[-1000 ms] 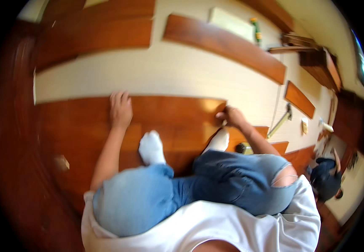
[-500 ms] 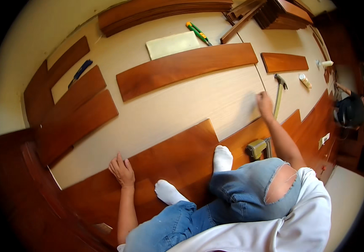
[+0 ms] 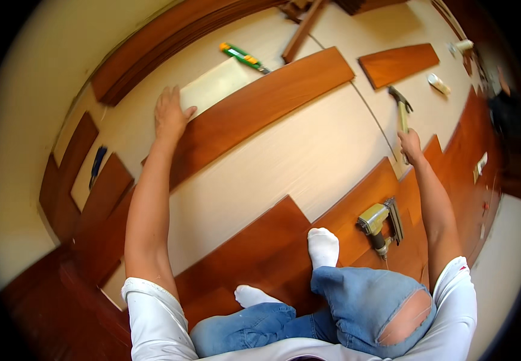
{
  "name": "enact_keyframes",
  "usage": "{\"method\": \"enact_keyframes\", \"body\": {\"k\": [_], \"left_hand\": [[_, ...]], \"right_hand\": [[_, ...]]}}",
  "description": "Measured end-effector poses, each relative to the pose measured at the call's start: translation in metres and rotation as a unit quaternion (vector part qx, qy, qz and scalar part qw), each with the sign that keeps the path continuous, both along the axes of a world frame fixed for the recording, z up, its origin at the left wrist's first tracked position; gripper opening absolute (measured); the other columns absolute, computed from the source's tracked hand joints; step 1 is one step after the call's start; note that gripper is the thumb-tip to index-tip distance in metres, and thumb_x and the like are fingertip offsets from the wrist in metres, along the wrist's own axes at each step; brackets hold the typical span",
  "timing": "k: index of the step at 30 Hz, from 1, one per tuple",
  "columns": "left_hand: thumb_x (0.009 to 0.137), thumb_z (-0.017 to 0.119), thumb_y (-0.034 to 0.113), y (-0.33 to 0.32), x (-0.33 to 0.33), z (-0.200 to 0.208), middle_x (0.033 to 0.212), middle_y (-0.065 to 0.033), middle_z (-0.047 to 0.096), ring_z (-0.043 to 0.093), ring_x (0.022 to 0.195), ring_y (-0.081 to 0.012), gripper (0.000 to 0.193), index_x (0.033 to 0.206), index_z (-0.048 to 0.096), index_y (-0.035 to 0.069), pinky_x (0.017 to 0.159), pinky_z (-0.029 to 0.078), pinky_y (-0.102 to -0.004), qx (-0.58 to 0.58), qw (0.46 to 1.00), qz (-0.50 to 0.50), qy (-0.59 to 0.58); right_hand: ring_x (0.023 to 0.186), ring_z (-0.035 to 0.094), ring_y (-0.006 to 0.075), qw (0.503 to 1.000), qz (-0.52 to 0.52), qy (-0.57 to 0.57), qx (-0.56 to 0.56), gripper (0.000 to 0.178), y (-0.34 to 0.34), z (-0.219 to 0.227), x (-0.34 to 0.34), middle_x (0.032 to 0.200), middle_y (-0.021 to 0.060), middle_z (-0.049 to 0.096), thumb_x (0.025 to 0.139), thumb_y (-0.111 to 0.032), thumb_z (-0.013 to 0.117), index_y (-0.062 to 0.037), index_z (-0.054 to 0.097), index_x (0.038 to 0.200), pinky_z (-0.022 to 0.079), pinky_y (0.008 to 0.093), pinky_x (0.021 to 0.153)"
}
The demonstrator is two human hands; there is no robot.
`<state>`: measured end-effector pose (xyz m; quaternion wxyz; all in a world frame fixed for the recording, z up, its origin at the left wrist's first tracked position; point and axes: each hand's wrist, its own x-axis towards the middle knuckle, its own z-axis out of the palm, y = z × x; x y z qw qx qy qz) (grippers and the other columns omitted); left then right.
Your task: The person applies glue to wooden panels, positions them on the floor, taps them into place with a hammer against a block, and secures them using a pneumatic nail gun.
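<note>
My right hand (image 3: 411,146) is closed round the lower handle of a claw hammer (image 3: 402,114), which lies on the pale underlay (image 3: 290,150) with its head pointing away from me. My left hand (image 3: 171,114) reaches far forward, fingers and thumb spread, at the left end of a flat cream-white block (image 3: 218,84). That block rests against the far edge of a loose reddish-brown floor plank (image 3: 266,105). A green and yellow utility knife (image 3: 242,57) lies just beyond the block. Whether the left fingers press on the block is hard to see.
A nail gun (image 3: 375,219) lies on the laid planks (image 3: 248,240) by my right knee. Plank stacks (image 3: 152,48) line the far wall. A short plank (image 3: 399,65), a white bottle (image 3: 438,84) and a blue-handled tool (image 3: 98,162) lie about. A person (image 3: 510,111) is at far right.
My left hand has gone from the laid planks forward to the white block. My right hand has moved right and taken hold of the hammer's handle. The view has shifted.
</note>
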<state>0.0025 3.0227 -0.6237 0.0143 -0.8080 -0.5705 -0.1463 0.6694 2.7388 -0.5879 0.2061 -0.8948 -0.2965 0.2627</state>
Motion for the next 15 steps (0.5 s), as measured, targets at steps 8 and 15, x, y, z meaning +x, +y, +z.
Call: {"method": "enact_keyframes", "body": {"k": [8, 15], "left_hand": [[0.077, 0.089, 0.038, 0.050, 0.026, 0.028, 0.129, -0.0204, 0.065, 0.061, 0.123, -0.0370, 0.073, 0.139, 0.063, 0.008, 0.102, 0.048, -0.0477, -0.248, 0.966, -0.016, 0.072], [0.093, 0.073, 0.025, 0.004, -0.005, 0.075, 0.111, -0.0221, 0.071, 0.068, 0.107, -0.0344, 0.039, 0.124, 0.068, 0.004, 0.093, 0.050, -0.0469, -0.094, 0.986, -0.049, -0.131]], "right_hand": [[0.047, 0.050, 0.0107, 0.982, -0.046, 0.093, 0.155, 0.017, -0.087, 0.095, -0.124, 0.069, 0.0018, 0.054, 0.098, -0.015, 0.062, -0.0035, 0.054, 0.107, 0.042, 0.0274, 0.040], [0.046, 0.050, 0.0106, 0.977, 0.018, 0.213, -0.008, 0.021, -0.116, 0.108, -0.198, 0.069, 0.0012, 0.054, 0.099, -0.013, 0.062, -0.0026, 0.053, 0.115, 0.043, 0.0272, 0.039]]}}
